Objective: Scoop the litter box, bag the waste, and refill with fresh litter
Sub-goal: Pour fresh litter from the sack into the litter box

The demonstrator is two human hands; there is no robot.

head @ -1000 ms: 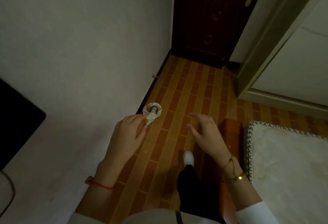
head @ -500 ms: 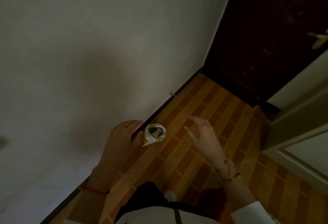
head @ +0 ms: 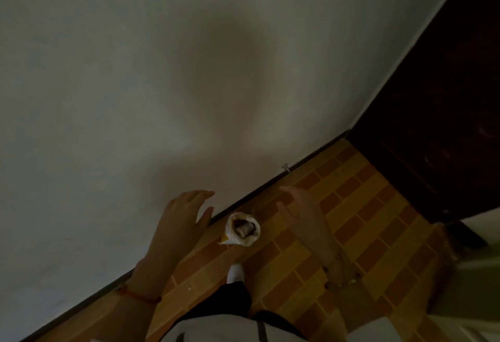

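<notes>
Both hands, left hand and right hand, were spread and empty, with the bagged waste between them; bagging seemed done, fresh litter probably next.

bare brick-patterned floor lies open right of the small bag; the wall closes its left side, a dark door beyond.

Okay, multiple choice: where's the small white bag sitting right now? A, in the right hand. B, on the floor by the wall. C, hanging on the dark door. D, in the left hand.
B: the white bag stands open on the brick-pattern floor beside the baseboard, with the left hand and right hand open on either side, neither holding it.
</notes>
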